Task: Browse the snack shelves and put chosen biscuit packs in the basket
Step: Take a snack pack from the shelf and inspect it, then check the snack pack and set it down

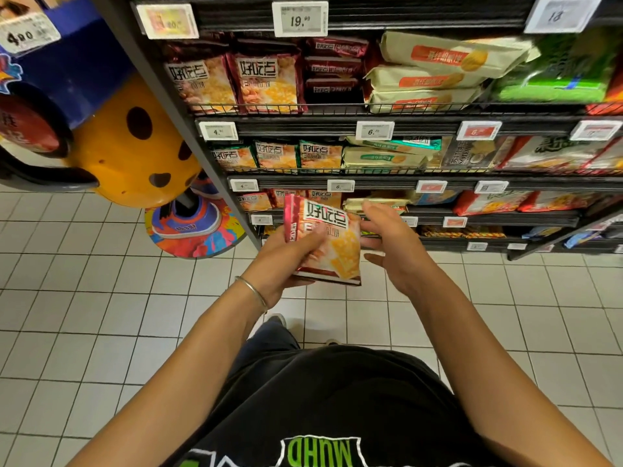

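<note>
While the left hand (286, 261) grips the biscuit pack (325, 241) before the lower shelves (404, 183), the open right hand (391, 244) should steady its edge; no basket is visible.

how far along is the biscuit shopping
Done: one red biscuit pack is off the shelves. In hand: the left hand has it in its grip, while the right hand is open beside it, not clearly touching. Left: getting it into the basket, which isn't in view.
</note>
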Demonstrator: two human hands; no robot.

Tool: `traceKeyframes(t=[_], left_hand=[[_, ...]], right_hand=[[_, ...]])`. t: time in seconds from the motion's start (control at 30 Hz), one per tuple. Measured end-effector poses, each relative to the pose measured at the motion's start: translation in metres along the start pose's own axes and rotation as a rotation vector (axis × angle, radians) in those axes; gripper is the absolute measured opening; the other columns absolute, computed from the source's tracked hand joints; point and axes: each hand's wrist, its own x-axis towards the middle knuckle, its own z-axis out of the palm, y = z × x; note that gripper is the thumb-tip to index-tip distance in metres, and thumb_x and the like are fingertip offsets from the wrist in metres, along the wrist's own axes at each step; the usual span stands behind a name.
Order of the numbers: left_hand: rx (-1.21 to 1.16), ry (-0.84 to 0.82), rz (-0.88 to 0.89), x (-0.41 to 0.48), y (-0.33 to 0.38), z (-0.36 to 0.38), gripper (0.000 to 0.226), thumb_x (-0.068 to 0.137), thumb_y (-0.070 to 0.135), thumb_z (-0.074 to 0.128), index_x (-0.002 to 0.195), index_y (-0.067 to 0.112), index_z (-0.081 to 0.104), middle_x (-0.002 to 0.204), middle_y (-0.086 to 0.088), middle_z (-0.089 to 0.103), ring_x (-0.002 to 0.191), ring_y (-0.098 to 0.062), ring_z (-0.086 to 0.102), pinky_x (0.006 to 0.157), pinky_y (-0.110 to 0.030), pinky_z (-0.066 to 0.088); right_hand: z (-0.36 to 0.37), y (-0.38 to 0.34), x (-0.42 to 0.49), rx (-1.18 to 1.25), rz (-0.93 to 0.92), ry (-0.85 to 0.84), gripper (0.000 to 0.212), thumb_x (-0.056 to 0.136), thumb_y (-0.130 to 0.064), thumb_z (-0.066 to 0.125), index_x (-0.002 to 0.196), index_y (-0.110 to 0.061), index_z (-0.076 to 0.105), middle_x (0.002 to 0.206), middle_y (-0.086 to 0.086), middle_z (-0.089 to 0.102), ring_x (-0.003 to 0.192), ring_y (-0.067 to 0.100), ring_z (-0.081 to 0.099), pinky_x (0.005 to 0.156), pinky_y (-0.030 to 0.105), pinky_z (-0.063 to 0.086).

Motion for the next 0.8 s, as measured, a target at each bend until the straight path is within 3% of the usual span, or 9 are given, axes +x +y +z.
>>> traceKeyframes(t=[0.13, 0.27, 0.37, 0.47, 0.6, 0.7, 0.8], left_hand=[[-0.197, -0.045, -0.092, 0.007, 0.007, -0.010, 0.042, 0.092, 0.048, 0.068, 0.125, 0.024, 0.067, 0.114, -0.005, 0.078, 0.103, -0.026, 0.076, 0.086, -0.048, 0.062], [-0.392, -0.112, -0.219, 0.018, 0.018, -0.018, 0.060, 0.078, 0.053, 0.073, 0.126, 0.017, 0.068, 0.117, -0.013, 0.076, 0.103, -0.031, 0.076, 0.076, -0.046, 0.064], [-0.376, -0.135, -0.235, 0.032, 0.025, -0.022, 0.054, 0.083, 0.055, 0.071, 0.123, 0.019, 0.069, 0.117, -0.013, 0.076, 0.105, -0.032, 0.075, 0.080, -0.049, 0.064], [-0.143, -0.038, -0.151, 0.052, 0.033, -0.024, 0.037, 0.095, 0.053, 0.063, 0.118, 0.024, 0.069, 0.106, -0.003, 0.079, 0.094, -0.021, 0.077, 0.072, -0.038, 0.063], [0.079, 0.047, 0.091, 0.088, 0.057, -0.029, 0.022, 0.101, 0.036, 0.063, 0.116, 0.022, 0.071, 0.088, 0.009, 0.078, 0.071, -0.005, 0.072, 0.063, -0.019, 0.054], [0.161, 0.109, 0.268, 0.120, 0.081, -0.030, 0.019, 0.098, 0.023, 0.069, 0.117, 0.024, 0.068, 0.090, 0.010, 0.079, 0.075, -0.002, 0.074, 0.063, -0.018, 0.055], [0.166, 0.163, 0.349, 0.151, 0.106, -0.026, 0.031, 0.095, 0.017, 0.073, 0.121, 0.023, 0.059, 0.093, 0.005, 0.079, 0.073, -0.008, 0.075, 0.061, -0.023, 0.058]], right_hand=[[-0.005, -0.009, 0.008, 0.023, 0.023, 0.045, 0.036, 0.101, -0.045, 0.063, 0.130, -0.027, 0.057, 0.128, 0.002, 0.067, 0.119, 0.023, 0.064, 0.105, 0.049, 0.048], [-0.006, -0.012, 0.013, 0.077, 0.064, -0.080, 0.037, 0.100, -0.042, 0.065, 0.129, -0.019, 0.062, 0.116, 0.005, 0.077, 0.113, 0.026, 0.071, 0.092, 0.046, 0.056], [-0.006, -0.022, 0.023, 0.071, 0.066, -0.121, 0.035, 0.104, -0.037, 0.060, 0.130, -0.015, 0.065, 0.118, 0.007, 0.077, 0.114, 0.028, 0.072, 0.099, 0.051, 0.055], [-0.007, -0.039, 0.041, -0.025, 0.004, -0.086, 0.028, 0.105, -0.033, 0.057, 0.128, -0.017, 0.065, 0.117, 0.010, 0.076, 0.111, 0.031, 0.072, 0.092, 0.050, 0.058], [-0.010, -0.065, 0.072, -0.085, -0.115, -0.044, 0.027, 0.100, -0.019, 0.064, 0.126, -0.028, 0.062, 0.112, 0.007, 0.076, 0.102, 0.029, 0.075, 0.082, 0.049, 0.064], [-0.004, -0.084, 0.094, -0.103, -0.205, -0.009, 0.030, 0.097, -0.015, 0.070, 0.121, -0.030, 0.060, 0.096, -0.010, 0.079, 0.087, 0.011, 0.078, 0.062, 0.029, 0.062], [-0.001, -0.102, 0.115, -0.162, -0.306, 0.057, 0.034, 0.094, -0.010, 0.073, 0.114, -0.033, 0.057, 0.081, -0.014, 0.077, 0.076, 0.004, 0.075, 0.061, 0.024, 0.059]])
